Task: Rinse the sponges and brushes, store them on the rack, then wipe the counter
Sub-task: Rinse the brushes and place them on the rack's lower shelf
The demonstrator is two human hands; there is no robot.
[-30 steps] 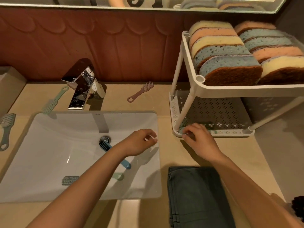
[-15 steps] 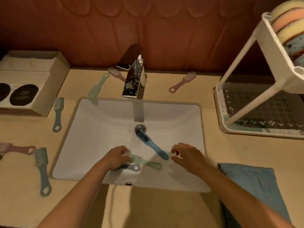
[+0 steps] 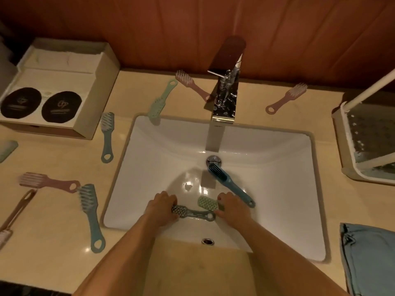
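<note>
Both my hands are down in the white sink (image 3: 277,210). My left hand (image 3: 161,208) grips the bristle head of a grey brush (image 3: 193,213) lying near the front wall of the basin. My right hand (image 3: 234,209) curls over the handle of a pale green brush (image 3: 207,202), whose head sticks out to the left; its thumb is by the grey brush's ring end. A blue brush (image 3: 229,185) lies with its head at the drain. The white rack (image 3: 363,167) shows only its lower shelf at the right edge.
The chrome faucet (image 3: 226,92) stands behind the basin. Several pink, green and blue brushes lie on the beige counter (image 3: 53,242), mostly at the left. A cardboard box (image 3: 57,86) sits at the back left. A folded blue cloth (image 3: 369,261) lies at the front right.
My right hand left the rack's lower shelf and came down into the sink onto the green brush. My left hand dropped lower and took the grey brush. The view swung left and down.
</note>
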